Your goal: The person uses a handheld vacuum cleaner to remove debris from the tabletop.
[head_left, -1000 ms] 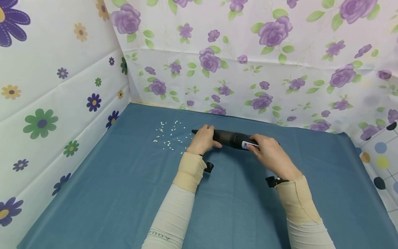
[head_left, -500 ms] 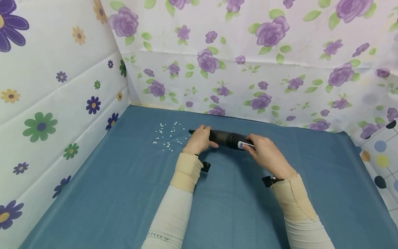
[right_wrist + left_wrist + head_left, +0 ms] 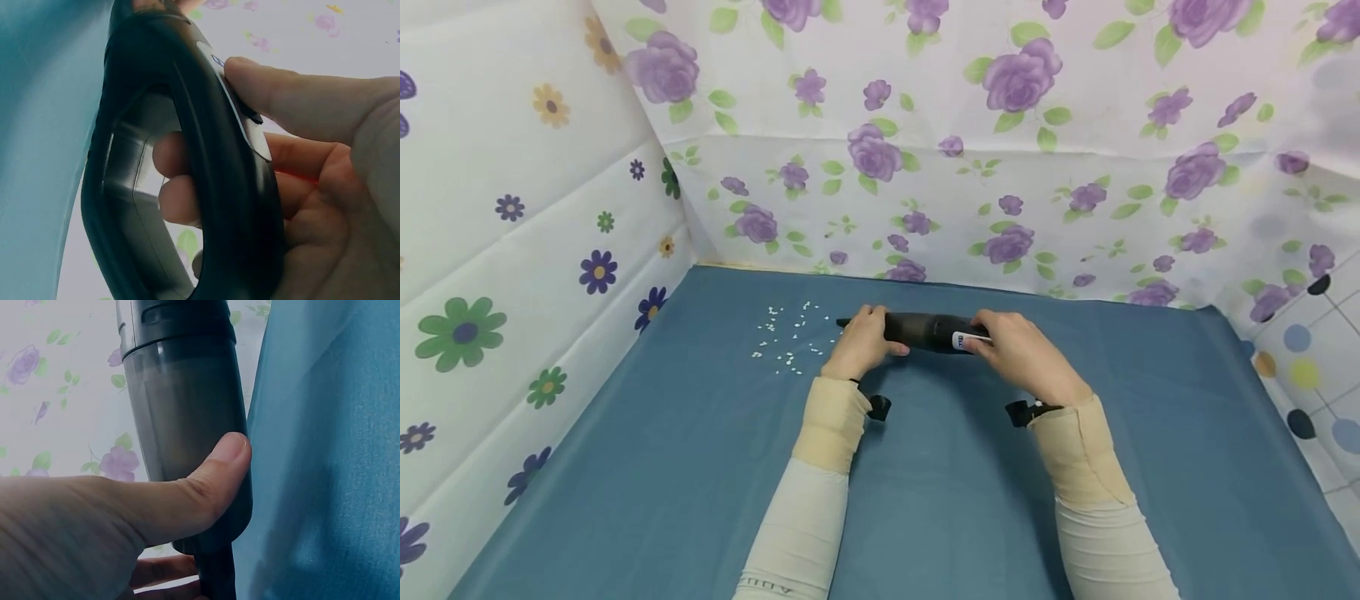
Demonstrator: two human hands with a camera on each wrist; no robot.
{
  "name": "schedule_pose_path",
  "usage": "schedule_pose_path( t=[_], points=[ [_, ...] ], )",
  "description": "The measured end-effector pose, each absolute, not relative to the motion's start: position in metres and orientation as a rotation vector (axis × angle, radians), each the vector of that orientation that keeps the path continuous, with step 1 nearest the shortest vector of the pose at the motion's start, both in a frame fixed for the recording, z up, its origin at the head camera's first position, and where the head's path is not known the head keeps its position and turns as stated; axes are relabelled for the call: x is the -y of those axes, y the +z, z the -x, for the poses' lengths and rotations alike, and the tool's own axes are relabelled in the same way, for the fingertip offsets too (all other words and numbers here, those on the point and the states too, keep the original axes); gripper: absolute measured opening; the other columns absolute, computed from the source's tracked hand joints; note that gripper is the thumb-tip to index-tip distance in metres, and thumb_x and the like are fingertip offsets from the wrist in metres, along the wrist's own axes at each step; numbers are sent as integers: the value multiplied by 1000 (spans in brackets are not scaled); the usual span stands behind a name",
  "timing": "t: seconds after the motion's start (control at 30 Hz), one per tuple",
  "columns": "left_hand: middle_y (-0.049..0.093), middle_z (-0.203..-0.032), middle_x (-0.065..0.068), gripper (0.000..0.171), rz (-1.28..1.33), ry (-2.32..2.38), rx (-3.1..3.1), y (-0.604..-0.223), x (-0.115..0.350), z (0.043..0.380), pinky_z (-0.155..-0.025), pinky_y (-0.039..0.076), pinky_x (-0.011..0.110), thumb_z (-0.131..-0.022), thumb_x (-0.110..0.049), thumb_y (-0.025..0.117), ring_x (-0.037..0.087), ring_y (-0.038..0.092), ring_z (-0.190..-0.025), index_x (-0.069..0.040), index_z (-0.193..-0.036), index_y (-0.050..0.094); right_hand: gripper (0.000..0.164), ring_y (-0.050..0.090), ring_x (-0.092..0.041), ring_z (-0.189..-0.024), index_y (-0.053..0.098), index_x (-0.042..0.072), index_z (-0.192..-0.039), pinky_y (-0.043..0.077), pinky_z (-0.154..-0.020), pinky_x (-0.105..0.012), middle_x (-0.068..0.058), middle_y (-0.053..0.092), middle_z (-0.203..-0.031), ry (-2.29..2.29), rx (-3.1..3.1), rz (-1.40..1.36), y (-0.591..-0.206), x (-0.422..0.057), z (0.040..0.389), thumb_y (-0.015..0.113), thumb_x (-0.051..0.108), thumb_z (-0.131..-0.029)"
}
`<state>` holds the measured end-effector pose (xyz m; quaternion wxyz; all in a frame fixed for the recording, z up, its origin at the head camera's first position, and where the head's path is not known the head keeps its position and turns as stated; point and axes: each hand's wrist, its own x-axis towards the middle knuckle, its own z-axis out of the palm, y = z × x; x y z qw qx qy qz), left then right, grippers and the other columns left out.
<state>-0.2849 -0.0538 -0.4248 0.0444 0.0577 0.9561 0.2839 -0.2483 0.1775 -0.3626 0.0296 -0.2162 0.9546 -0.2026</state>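
- We've got a black handheld vacuum point(image 3: 917, 332) held in both hands over the blue cloth point(image 3: 955, 517), lying roughly crosswise, nozzle end on our left, handle end on our right.
- Left hand point(image 3: 861, 343): wrapped round the front end. In the left wrist view the thumb point(image 3: 206, 494) lies across the smoky clear barrel point(image 3: 178, 406), with fingers curled behind the narrow black nozzle point(image 3: 215, 572).
- Right hand point(image 3: 1028, 358): wrapped round the loop handle point(image 3: 219, 169), fingertips poking through the opening, thumb pressing near the top of the pale strip point(image 3: 253, 134). A small dark tab sits on that strip, just below the thumb.
- Neither hand is spread; we read both as firmly closed round the vacuum.
- Nozzle tip sticks out past the left hand, right beside the scattered white bits point(image 3: 789, 360). We can't tell if it touches the cloth.
- Bits lie loose on the cloth toward the far left corner, some clumped, some single.
- Both forearms in white sleeves point(image 3: 801, 517) with beige wrist wraps point(image 3: 835, 425).
- Behind: purple-rose sheet point(image 3: 917, 183). Left: daisy-print sheet point(image 3: 490, 275). Far right: dotted sheet point(image 3: 1326, 350).
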Motion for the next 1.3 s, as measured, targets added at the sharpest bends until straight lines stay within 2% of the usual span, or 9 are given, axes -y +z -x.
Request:
schedule_pose_path(
  t=[1.3],
  points=[
    [44, -137, 21, 71, -92, 909, -2921, -427, 71, 290, -104, 40, 48, -81, -29, 78, 34, 45, -123, -3, -138, 45, 27, 60, -19, -73, 61, 4, -111, 52, -62, -36, -13, 65, -95, -671, -3003, 753, -375, -156, 249, 62, 26, -96]
  ],
)
